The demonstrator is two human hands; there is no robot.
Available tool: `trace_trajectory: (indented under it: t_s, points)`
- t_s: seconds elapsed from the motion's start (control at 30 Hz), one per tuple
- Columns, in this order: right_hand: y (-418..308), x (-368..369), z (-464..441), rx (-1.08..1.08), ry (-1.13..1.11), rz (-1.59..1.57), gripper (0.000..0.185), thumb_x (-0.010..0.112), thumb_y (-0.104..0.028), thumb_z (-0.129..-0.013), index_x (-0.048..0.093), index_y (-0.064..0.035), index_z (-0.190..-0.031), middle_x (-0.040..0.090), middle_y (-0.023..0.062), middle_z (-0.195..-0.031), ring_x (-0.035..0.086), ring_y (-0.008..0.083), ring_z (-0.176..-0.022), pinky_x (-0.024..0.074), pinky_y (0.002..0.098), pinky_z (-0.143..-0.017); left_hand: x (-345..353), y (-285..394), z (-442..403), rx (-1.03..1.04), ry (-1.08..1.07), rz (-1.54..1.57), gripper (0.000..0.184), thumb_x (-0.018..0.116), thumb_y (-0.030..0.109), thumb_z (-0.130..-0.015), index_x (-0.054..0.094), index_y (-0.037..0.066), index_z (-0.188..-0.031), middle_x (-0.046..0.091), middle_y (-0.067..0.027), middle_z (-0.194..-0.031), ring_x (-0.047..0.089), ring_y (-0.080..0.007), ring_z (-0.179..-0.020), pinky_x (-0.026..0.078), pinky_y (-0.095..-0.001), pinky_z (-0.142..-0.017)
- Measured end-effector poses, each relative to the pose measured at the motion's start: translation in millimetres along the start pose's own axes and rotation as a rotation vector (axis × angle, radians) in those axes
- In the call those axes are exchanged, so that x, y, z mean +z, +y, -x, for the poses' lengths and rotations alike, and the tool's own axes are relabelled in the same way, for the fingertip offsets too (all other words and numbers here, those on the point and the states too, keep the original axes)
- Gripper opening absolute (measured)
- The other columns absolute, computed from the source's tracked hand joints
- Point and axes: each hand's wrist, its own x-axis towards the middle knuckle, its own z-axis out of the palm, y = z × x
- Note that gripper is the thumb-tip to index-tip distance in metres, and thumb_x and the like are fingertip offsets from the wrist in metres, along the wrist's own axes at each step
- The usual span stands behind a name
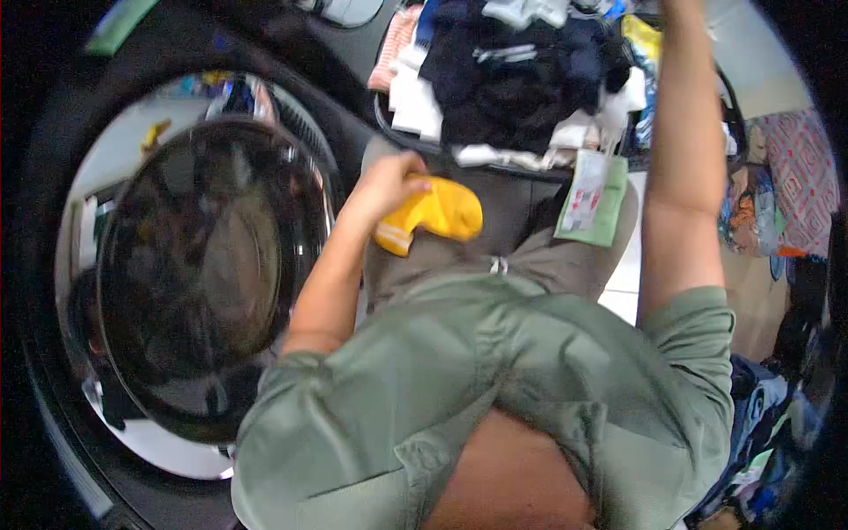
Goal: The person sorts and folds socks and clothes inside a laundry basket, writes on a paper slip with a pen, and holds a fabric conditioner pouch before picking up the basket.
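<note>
"What's around you?"
"At left, a round glass door [190, 274]. My left hand [389, 184] has its fingers closed around a yellow sock [444, 208], near the clothes container [382, 117]."
"Your right hand?"
"Out of view; I can't tell its fingers' state."

There is one container of clothes [383, 117], with one pink-striped garment [402, 46] at its left side and one yellow patterned piece [643, 37] at its right; the dark and white garments between them overlap too much to count. Close below the container are one yellow sock [449, 208], toward the left, and one green packet [611, 212] bearing one white printed label [585, 190], toward the right. Left of the container is one round glass door [199, 274], and well to its right one red-patterned bundle [799, 172]
</note>
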Motion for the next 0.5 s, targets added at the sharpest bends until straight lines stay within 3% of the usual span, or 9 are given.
trace_trajectory:
  t_s: [0.03,0.13,0.17,0.23,0.3,0.37,0.4,0.43,0.5]
  points:
    - [20,-7,-7,-0.106,-0.010,-0.376,0.029,0.048,-0.026,-0.081,0.057,0.0015,-0.076,0.056,0.0073,-0.063,0.053,0.0159,-0.058,0.0404,0.0286,-0.051,12,-16,5,-0.033,0.149,-0.094,0.037,0.069,0.016,-0.068,0.056,0.004,-0.101,0.060,-0.0110,-0.080,0.057,-0.0166,-0.072,0.046,-0.0272,-0.068]
    - [-45,-57,59,0.133,0.024,-0.337,0.025,0.051,-0.024,-0.079,0.058,-0.0001,-0.076,0.055,0.0028,-0.062,0.050,0.0109,-0.056,0.0392,0.0256,-0.050,13,11,44,0.039,0.378,0.033,0.048,0.076,0.015,-0.055,0.057,0.004,-0.097,0.057,-0.0110,-0.083,0.056,-0.0233,-0.070,0.046,-0.0332,-0.065]
    - [-31,-71,78,0.120,-0.007,-0.439,0.021,0.053,-0.020,-0.079,0.059,-0.0001,-0.080,0.058,0.0053,-0.070,0.054,0.0142,-0.063,0.0427,0.0264,-0.056,22,7,59,0.023,0.382,0.036,0.048,0.076,0.015,-0.055,0.057,0.004,-0.097,0.057,-0.0110,-0.083,0.056,-0.0233,-0.070,0.046,-0.0332,-0.065]
    - [-1,-95,125,0.083,-0.053,-0.651,0.015,0.056,-0.012,-0.079,0.060,0.0000,-0.088,0.064,0.0102,-0.085,0.062,0.0209,-0.077,0.0498,0.0280,-0.068,35,-5,78,-0.061,0.584,-0.211,0.043,0.074,0.015,-0.056,0.057,0.004,-0.093,0.055,-0.0105,-0.086,0.055,-0.0247,-0.075,0.045,-0.0333,-0.067]
    - [6,-94,230,-0.062,-0.249,-0.367,0.016,0.061,-0.011,-0.078,0.057,0.0025,-0.086,0.061,0.0074,-0.091,0.059,0.0160,-0.084,0.0480,0.0264,-0.074,43,-6,89,-0.165,0.511,-0.165,0.033,0.071,0.015,-0.059,0.059,0.003,-0.086,0.054,-0.0100,-0.084,0.054,-0.0260,-0.078,0.044,-0.0342,-0.069]
    - [14,-72,313,-0.233,-0.729,-0.161,0.013,0.061,-0.007,-0.068,0.054,-0.0017,-0.077,0.055,0.0117,-0.070,0.055,0.0220,-0.065,0.0438,0.0328,-0.059,51,-8,92,0.059,0.598,-0.306,0.019,0.068,0.011,-0.065,0.058,0.001,-0.078,0.053,-0.0091,-0.079,0.052,-0.0202,-0.069,0.043,-0.0291,-0.062]
    - [25,-63,355,-0.169,-1.023,-0.143,0.015,0.060,-0.011,-0.067,0.055,-0.0022,-0.077,0.054,0.0144,-0.072,0.056,0.0276,-0.068,0.0446,0.0364,-0.062,52,-14,91,-0.003,0.575,-0.107,0.012,0.064,0.009,-0.069,0.058,0.000,-0.074,0.054,-0.0062,-0.076,0.052,-0.0150,-0.067,0.042,-0.0268,-0.061]
    - [36,-55,394,-0.207,-1.108,-0.196,0.014,0.061,-0.011,-0.068,0.053,-0.0026,-0.076,0.049,0.0102,-0.072,0.055,0.0257,-0.072,0.0437,0.0334,-0.059,53,-26,91,-0.153,0.553,0.143,0.012,0.061,0.010,-0.070,0.056,0.001,-0.076,0.055,-0.0077,-0.069,0.054,-0.0169,-0.061,0.043,-0.0269,-0.058]
    - [23,-57,419,-0.352,-1.111,-0.142,0.016,0.063,-0.013,-0.067,0.052,-0.0038,-0.075,0.050,0.0104,-0.077,0.054,0.0278,-0.074,0.0447,0.0364,-0.060,56,-38,98,-0.118,0.657,0.557,0.009,0.058,0.005,-0.072,0.052,0.003,-0.079,0.053,-0.0024,-0.067,0.051,-0.0093,-0.061,0.042,-0.0232,-0.057]
